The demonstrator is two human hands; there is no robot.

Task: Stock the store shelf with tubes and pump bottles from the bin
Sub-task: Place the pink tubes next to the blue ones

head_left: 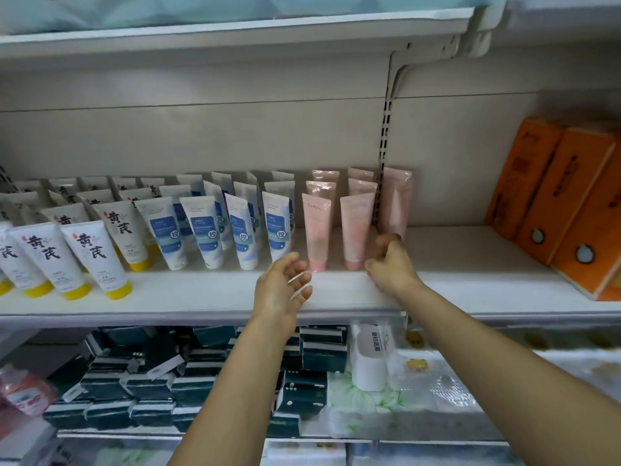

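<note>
Here, shelf (201, 297) holding pink tubes (356, 227)

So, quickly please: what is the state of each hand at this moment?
Left hand: open, fingers relaxed, holding nothing, over the shelf edge.
Right hand: fingers curled, beside the front pink tube; whether it has a grip cannot be told.
</note>
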